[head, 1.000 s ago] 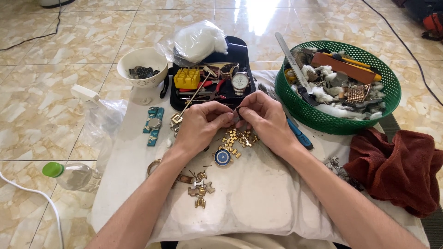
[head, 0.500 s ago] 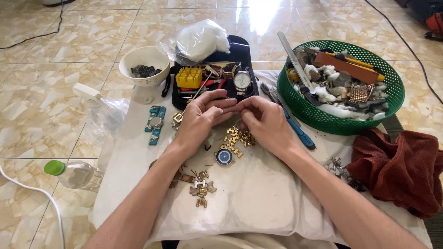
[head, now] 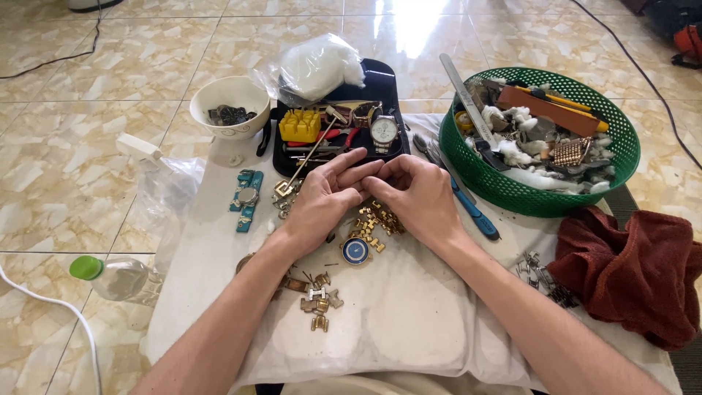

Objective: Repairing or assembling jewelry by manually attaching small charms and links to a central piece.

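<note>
- Left hand [head: 325, 201] and right hand [head: 418, 196] meet fingertip to fingertip just in front of the black tray [head: 387, 77]; fingers curled narrow, and what they pinch is hidden, so I cannot tell the hold
- Gold watch band [head: 376, 218] lies on the white cloth [head: 409, 322] under the hands, its blue-faced dial [head: 356, 251] nearer the person
- Black tray holds a yellow block [head: 300, 125], a silver watch [head: 384, 130], red-handled pliers [head: 333, 137]; a plastic bag of white stuff [head: 316, 67] rests on its far end
- White bowl [head: 228, 95] left of the tray holds dark metal bits [head: 230, 115]
- Green basket [head: 468, 157] right of the tray holds tools, cotton wads and a gold mesh piece [head: 569, 152]
</note>
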